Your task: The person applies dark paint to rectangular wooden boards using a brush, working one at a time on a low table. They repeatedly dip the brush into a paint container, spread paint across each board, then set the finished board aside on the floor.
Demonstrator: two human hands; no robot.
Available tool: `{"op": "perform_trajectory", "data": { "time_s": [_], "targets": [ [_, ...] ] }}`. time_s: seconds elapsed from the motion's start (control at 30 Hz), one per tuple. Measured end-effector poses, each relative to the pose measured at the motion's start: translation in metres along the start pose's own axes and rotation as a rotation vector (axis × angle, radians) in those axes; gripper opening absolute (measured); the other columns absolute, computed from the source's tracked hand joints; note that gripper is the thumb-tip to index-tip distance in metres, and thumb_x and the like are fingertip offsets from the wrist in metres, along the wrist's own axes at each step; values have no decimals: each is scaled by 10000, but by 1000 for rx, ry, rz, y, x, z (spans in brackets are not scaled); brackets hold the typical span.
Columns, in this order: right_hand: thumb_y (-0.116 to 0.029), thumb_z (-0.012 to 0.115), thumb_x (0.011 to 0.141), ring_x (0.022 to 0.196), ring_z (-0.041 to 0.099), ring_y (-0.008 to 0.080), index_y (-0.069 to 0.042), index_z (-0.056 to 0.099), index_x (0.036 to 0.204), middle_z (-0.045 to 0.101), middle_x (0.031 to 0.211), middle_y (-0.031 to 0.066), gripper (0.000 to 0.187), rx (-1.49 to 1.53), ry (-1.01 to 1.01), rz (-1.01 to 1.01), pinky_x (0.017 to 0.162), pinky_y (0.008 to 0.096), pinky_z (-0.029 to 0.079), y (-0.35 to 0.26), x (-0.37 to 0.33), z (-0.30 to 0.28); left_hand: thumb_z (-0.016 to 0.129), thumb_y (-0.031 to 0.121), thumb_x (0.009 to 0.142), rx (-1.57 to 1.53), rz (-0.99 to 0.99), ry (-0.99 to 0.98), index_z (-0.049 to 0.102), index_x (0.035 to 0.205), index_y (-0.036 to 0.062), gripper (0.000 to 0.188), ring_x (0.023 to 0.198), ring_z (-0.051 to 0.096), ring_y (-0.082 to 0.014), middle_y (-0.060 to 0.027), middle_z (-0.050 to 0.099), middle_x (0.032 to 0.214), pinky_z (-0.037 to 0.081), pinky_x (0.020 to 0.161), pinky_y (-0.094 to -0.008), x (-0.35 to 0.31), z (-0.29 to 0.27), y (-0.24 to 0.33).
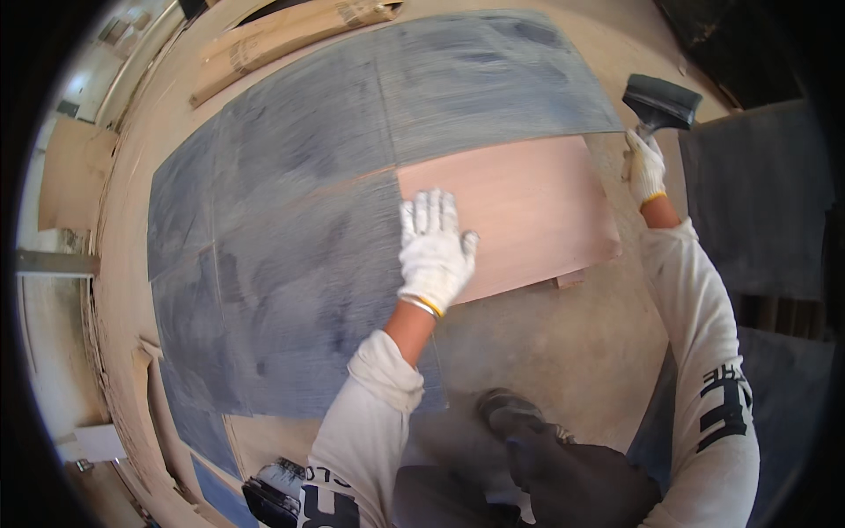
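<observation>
In a white knit glove, my left hand (433, 251) lies flat with fingers spread across the left edge of a bare pinkish board (537, 216). Dark blue-grey coated boards (290, 308) adjoin it on the left and far sides, their surfaces streaked. Out to the right, my right hand (647, 167), also gloved, grips the handle of a wide paintbrush (664, 101) with a dark head. The brush points away from me and is apart from the pinkish board. My fingers hide most of its handle.
A long flattened cardboard piece (282, 44) lies beyond the boards. At lower left stands a black container (275, 493). More dark boards (757, 194) lie at right. A small pinkish block (570, 279) shows under the bare board's near edge. My shoe (510, 409) is close by.
</observation>
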State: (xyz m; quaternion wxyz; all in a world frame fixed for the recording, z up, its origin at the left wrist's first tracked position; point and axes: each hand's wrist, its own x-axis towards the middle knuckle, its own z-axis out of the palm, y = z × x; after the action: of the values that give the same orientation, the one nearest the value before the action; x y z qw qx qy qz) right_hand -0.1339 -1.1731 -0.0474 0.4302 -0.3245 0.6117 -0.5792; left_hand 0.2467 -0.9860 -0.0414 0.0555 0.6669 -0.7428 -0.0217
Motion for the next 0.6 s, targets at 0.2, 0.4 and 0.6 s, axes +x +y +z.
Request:
{"op": "perform_trajectory", "data": {
  "time_s": [0.2, 0.4, 0.6],
  "targets": [
    [-118, 638, 1056, 1336, 572, 168, 29, 561, 1461, 617, 1452, 140, 438, -96, -378, -306, 1166, 347, 415, 1, -112, -13, 669, 325, 941, -416, 85, 16, 496, 1496, -47, 690, 1523, 384, -409, -239, 484, 1579, 191, 1299, -551, -180, -68, 46],
    [-138, 607, 1067, 933, 674, 139, 29, 660, 1229, 695, 1108, 107, 239, -493, -763, -119, 841, 310, 549, -10, -272, 45, 704, 319, 930, -539, -90, -117, 561, 1436, 0, 615, 1396, 537, -363, -200, 601, 1452, 349, 1237, -502, -377, -108, 28],
    [-2, 681, 900, 759, 640, 163, -33, 614, 1416, 711, 1006, 116, 522, -510, -1489, -799, 766, 325, 543, -51, -521, 168, 708, 294, 941, -463, -646, -29, 568, 1414, -5, 577, 1200, 645, -372, -187, 694, 1260, 484, 1091, -467, -567, -190, 14]
  ]
}}
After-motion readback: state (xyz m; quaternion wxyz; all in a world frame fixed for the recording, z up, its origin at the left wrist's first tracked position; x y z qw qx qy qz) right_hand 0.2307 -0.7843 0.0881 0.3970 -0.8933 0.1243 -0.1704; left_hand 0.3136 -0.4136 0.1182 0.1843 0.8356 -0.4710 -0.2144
